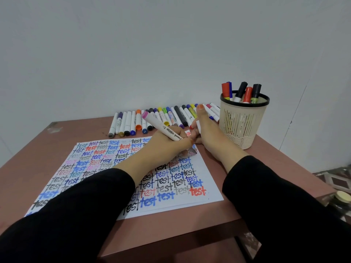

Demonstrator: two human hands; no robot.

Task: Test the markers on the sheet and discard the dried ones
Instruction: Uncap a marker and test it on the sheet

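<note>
A white sheet (pixel 211 180) covered with rows of the word "test" in several colours lies on the brown table (pixel 199 221). My left hand (pixel 167 147) grips a white marker (pixel 161 126) with a pink end cap, its tip down on the sheet's upper right part and hidden by my fingers. My right hand (pixel 208 134) rests just right of it with the thumb raised, and pinches a small white piece (pixel 198 126) that looks like the marker's cap. A row of markers (pixel 133 121) lies along the table's far edge by the wall.
A beige slotted basket (pixel 244 120) with a black rim stands at the back right and holds several markers (pixel 241 93). The table's right edge drops to a patterned floor, where a round pale lid (pixel 342 196) lies. The wall is close behind.
</note>
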